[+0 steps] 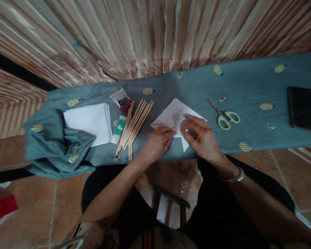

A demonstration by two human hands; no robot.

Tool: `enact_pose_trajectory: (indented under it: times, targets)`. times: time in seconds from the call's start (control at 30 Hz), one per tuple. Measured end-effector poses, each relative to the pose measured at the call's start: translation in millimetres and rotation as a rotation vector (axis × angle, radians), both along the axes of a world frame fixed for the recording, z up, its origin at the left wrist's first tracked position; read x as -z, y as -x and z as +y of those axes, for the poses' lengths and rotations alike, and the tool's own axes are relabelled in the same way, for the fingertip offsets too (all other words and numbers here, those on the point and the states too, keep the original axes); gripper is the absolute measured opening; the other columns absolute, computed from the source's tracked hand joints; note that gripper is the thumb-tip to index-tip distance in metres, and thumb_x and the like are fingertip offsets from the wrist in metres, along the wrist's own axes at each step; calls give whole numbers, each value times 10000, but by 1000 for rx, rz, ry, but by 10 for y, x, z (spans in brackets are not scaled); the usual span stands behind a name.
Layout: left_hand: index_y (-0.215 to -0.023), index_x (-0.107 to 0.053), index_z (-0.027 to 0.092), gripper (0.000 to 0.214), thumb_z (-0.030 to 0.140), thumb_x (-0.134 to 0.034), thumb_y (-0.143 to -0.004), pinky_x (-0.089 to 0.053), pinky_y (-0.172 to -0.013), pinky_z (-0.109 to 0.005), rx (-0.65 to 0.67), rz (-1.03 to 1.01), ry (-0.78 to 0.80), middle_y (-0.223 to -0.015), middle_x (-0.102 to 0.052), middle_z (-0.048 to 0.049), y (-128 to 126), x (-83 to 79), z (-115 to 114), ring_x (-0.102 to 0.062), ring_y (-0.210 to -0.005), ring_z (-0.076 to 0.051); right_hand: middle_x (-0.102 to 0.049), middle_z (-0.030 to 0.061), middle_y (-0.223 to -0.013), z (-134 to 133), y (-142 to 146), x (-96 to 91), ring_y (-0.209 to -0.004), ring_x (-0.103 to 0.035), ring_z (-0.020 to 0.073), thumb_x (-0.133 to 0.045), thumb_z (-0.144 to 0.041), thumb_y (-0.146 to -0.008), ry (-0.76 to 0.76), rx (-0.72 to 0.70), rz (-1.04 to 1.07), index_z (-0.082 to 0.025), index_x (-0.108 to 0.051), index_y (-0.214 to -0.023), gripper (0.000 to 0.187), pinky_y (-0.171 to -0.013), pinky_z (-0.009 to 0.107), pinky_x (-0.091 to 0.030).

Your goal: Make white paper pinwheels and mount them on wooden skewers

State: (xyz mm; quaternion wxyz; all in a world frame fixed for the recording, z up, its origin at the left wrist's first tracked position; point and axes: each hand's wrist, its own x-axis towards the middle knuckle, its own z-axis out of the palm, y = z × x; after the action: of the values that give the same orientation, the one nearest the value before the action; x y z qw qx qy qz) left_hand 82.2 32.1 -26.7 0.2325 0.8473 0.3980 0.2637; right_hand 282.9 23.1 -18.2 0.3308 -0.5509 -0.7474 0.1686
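A white paper sheet (166,116) with crease lines and cut edges lies turned cornerwise on the cloth. My left hand (157,142) is closed at its lower edge, thumb and fingers gripping the paper. My right hand (203,140) pinches a flap near the sheet's right side, its fingers curled. One pointed piece of the paper hangs down below that hand. The fingers partly hide the middle of the sheet. To the right of the paper lie green-handled scissors (226,119), blades pointing up and left.
Left of the paper are several wooden sticks (137,124), a green-and-white glue tube (118,129), a small open box of dark metal pins (121,100) and a stack of white paper (86,121). A black phone (303,109) rests at the far right of the teal cloth (248,86).
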Motion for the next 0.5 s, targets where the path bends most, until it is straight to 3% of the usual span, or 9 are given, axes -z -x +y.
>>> enact_pose_trajectory:
  times: [0.27, 0.5]
  targets:
    - [-1079, -698, 155, 236, 124, -526, -921, -561, -897, -346, 10, 32, 26, -1036, -699, -94, -13, -11, 24, -659, -977, -194, -616, 80, -1335, -1, -5, 20, -1232, -560, 298, -537, -243, -892, 22, -7, -13, -255, -685, -965, 166, -1065, 547, -444]
    - [-1081, -699, 161, 241, 126, -522, -921, -562, -905, -351, 10, 44, 32, -1046, -701, -93, -12, -22, 27, -662, -986, -198, -571, 109, -1378, -25, 40, 16, -1276, -524, 305, -473, -183, -937, -86, -64, -85, -235, -667, -1125, 275, -1064, 534, -462]
